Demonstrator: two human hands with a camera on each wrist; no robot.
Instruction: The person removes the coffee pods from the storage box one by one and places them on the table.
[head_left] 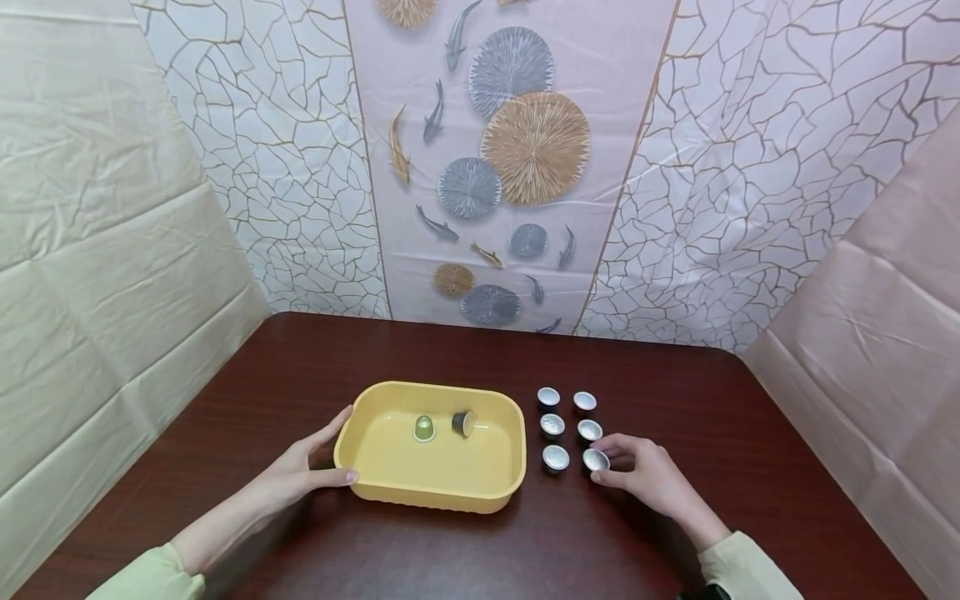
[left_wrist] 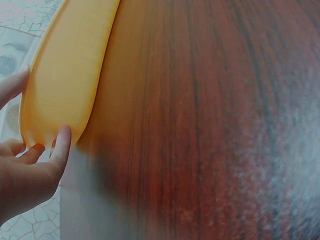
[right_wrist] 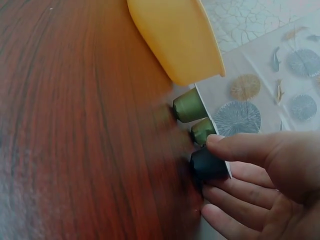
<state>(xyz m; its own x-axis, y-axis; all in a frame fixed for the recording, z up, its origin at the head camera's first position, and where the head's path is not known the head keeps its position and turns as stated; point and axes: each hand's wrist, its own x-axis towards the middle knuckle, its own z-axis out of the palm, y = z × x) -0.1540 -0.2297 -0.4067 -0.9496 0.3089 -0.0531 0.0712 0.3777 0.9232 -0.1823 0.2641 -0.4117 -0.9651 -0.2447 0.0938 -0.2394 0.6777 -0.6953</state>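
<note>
A yellow plastic basin (head_left: 431, 492) stands on the table. My left hand (head_left: 300, 473) grips its left end, with the thumb at the front corner and the index finger along the back. Inside lie a green coffee capsule (head_left: 424, 429), foil side down, and a dark coffee capsule (head_left: 459, 423) on its side. To the basin's right, several coffee capsules stand foil side up in two columns. My right hand (head_left: 647, 473) pinches the nearest one of the right column, a dark coffee capsule (right_wrist: 207, 166), between thumb and fingers; it appears to be on the table.
The dark wood-look table (head_left: 450, 558) carries everything. Beside the held capsule are another capsule (head_left: 556, 458) to the left and one (head_left: 589, 431) behind. Patterned cloth (head_left: 480, 250) hangs at the table's back edge, with plain cloth on both sides.
</note>
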